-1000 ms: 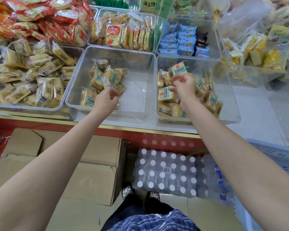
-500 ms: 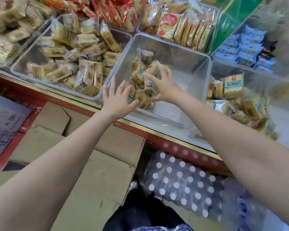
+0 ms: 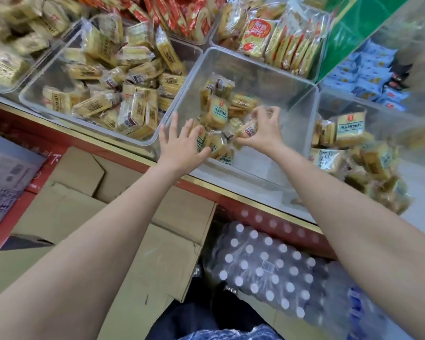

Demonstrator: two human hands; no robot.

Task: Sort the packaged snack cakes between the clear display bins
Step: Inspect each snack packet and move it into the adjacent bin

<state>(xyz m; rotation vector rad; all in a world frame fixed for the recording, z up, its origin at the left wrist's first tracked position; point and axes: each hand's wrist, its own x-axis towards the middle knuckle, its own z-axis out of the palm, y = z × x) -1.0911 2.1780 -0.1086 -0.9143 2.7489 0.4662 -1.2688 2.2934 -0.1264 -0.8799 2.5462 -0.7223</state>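
A clear middle bin (image 3: 275, 77) holds a small heap of yellow snack cake packs (image 3: 217, 112) at its near left side. My left hand (image 3: 179, 146) reaches in over the bin's front left corner with its fingers spread straight against the heap. My right hand (image 3: 261, 132) is inside the same bin, fingers curled round one snack cake pack (image 3: 248, 130). A fuller bin of similar yellow packs (image 3: 123, 94) stands to the left. Another bin of green-labelled packs (image 3: 349, 143) stands to the right.
Bins of red packs (image 3: 182, 13) and yellow-orange packs (image 3: 270, 40) stand behind, with blue packs (image 3: 363, 77) at the far right. Below the red counter edge (image 3: 123, 150) lie cardboard boxes (image 3: 133, 229) and a shrink-wrapped pack of bottles (image 3: 263, 263).
My right hand left the right bin, crossed into the middle bin and curled round a pack. My left hand opened and spread over the heap. The view swung left.
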